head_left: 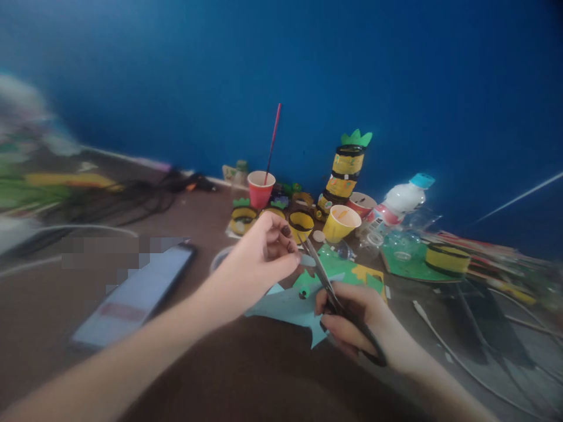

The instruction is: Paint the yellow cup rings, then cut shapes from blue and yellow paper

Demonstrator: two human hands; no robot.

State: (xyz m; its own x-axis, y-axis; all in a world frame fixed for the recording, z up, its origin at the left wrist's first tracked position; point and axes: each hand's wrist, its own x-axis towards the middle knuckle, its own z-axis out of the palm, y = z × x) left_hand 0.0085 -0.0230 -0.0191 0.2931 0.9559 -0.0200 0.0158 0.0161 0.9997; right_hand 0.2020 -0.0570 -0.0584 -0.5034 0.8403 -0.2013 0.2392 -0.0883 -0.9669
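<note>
In my right hand (356,319) is a pair of black-handled scissors (324,275), its blades pointing up and to the left. My left hand (270,249) pinches a small pale blue piece of paper (307,260) between thumb and fingers, right beside the scissor blades. Whether the blades touch the piece cannot be told. Beneath both hands lies a larger light blue paper scrap (285,308) with pointed corners. Green paper (356,272) with a yellow cut-out shape lies just behind it.
A phone (136,293) lies at left. Behind my hands stand a red cup (261,190) with a stick, a yellow cup (341,224), a yellow-black tower (345,176) and a tilted white bottle (402,199). A yellow-black ring (447,259) and a cable (457,354) lie at right.
</note>
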